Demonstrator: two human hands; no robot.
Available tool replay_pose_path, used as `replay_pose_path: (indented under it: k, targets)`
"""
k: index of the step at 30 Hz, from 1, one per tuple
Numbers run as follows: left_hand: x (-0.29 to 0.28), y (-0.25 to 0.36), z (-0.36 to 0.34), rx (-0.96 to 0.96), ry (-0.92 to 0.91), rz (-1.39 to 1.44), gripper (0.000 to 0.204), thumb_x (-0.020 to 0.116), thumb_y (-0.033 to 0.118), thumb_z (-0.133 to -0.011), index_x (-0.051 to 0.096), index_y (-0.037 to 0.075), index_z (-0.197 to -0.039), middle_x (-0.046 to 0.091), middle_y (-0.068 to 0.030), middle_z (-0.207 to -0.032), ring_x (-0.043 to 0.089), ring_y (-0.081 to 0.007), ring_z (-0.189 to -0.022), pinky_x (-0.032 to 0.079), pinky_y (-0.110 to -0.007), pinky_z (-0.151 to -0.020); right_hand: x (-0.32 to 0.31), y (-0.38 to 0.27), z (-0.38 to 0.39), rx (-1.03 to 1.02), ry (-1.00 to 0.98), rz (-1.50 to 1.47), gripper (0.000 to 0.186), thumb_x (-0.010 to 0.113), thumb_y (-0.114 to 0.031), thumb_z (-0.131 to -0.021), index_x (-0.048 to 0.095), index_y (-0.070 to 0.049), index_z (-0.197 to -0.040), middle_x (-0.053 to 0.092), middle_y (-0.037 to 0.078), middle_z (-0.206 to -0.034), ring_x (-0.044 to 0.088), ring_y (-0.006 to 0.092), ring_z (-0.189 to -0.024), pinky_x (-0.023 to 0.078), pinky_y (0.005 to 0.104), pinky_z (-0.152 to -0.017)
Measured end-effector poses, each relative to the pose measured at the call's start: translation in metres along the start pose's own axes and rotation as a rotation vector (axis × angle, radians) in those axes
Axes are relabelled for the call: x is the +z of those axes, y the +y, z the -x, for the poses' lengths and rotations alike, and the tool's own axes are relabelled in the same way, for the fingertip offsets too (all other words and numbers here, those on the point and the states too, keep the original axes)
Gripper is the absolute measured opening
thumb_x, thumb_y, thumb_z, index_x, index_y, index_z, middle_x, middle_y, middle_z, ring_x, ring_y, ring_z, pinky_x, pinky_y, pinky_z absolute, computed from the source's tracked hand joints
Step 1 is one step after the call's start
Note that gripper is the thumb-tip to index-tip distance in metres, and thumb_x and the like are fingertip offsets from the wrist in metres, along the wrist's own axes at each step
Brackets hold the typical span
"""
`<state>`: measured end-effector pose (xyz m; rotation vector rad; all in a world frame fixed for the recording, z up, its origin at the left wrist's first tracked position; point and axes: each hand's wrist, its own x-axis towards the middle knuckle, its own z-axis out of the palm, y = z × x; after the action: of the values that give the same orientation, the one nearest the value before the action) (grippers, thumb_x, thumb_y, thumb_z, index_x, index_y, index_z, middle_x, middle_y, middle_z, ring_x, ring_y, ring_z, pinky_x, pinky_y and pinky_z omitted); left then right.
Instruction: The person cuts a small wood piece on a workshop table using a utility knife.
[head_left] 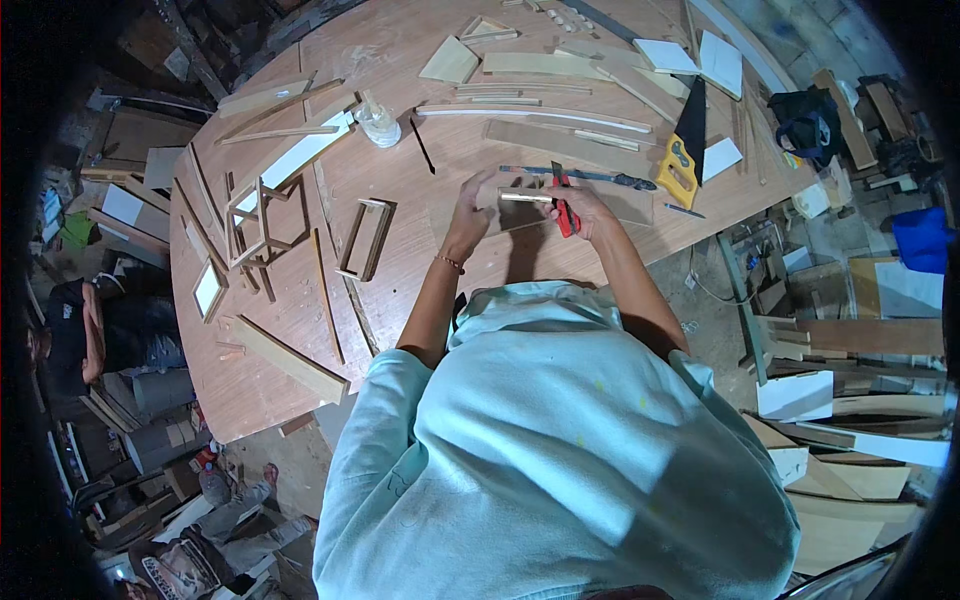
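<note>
Wood strip [527, 197]: thin, pale, lying roughly horizontal above the table [400, 270], near its front-centre, held between both hands.

Left hand [470, 212]: fingers curled round the strip's left end, thumb side up; grasping. Thin bracelet on wrist.

Right hand [585, 208]: at the strip's right end, fingers clenched on a red utility knife [564, 210]. Knife runs approx. vertical, crossing just right of the strip; blade tip too small to tell whether touching the wood.

Under the hands: flat pale board [560, 215], strip sits over it.

Just beyond hands: long dark tool [580, 176] lying left-right. Further right: handsaw w/ yellow handle [683, 150].

Left of hands: small rectangular frame [367, 238], flat on table; further left, joined frame assy. [262, 222]. Clear glue bottle [379, 122] upright, well apart, upper left.

Far edge: loose slats and offcuts [540, 65]. Floor right: stacked boards [860, 340].
</note>
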<state>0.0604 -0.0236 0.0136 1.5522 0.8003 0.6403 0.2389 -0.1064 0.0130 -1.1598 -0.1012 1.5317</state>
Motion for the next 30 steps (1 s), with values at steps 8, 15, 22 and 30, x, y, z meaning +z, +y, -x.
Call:
replay_pose_path:
  k: [8, 15, 22, 30]
  targets:
    - [0.000, -0.015, -0.003, 0.229, 0.012, -0.228, 0.019, 0.060, 0.009, -0.069, 0.059, 0.004, -0.087, 0.058, -0.0114, -0.085, 0.053, -0.0208, -0.084, 0.040, -0.027, -0.073, 0.008, 0.004, 0.000, 0.062, -0.006, -0.047, 0.017, 0.052, -0.016, -0.080, 0.046, -0.001, -0.085, 0.051, 0.011, -0.067, 0.049, 0.0140, -0.049, 0.042, 0.0226, -0.038]
    - [0.006, -0.021, 0.003, 0.022, 0.000, 0.118, 0.015, 0.057, 0.013, -0.073, 0.057, 0.000, -0.081, 0.057, -0.0099, -0.066, 0.051, -0.0128, -0.058, 0.041, -0.026, -0.056, 0.011, 0.008, 0.009, 0.005, -0.005, 0.175, 0.027, 0.051, -0.033, -0.080, 0.044, -0.007, -0.081, 0.051, 0.008, -0.064, 0.047, 0.0104, -0.045, 0.040, 0.0223, -0.037]
    - [-0.006, -0.005, 0.004, 0.155, 0.056, -0.665, 0.010, 0.054, 0.012, -0.071, 0.054, 0.002, -0.075, 0.057, -0.0169, -0.067, 0.058, -0.0286, -0.065, 0.044, -0.036, -0.057, 0.015, 0.017, 0.017, -0.118, 0.125, 0.585, 0.024, 0.045, -0.029, -0.083, 0.043, -0.005, -0.085, 0.047, 0.005, -0.058, 0.047, 0.0123, -0.042, 0.040, 0.0256, -0.036]
    - [-0.006, -0.011, -0.016, 0.253, -0.127, -1.151, 0.014, 0.047, 0.011, -0.071, 0.050, 0.005, -0.083, 0.058, -0.0173, -0.074, 0.057, -0.0305, -0.071, 0.044, -0.041, -0.060, 0.024, 0.074, 0.012, -0.434, 0.368, 1.466, 0.039, 0.042, -0.033, -0.080, 0.046, 0.004, -0.093, 0.056, 0.021, -0.069, 0.058, 0.0313, -0.063, 0.046, 0.0399, -0.057]
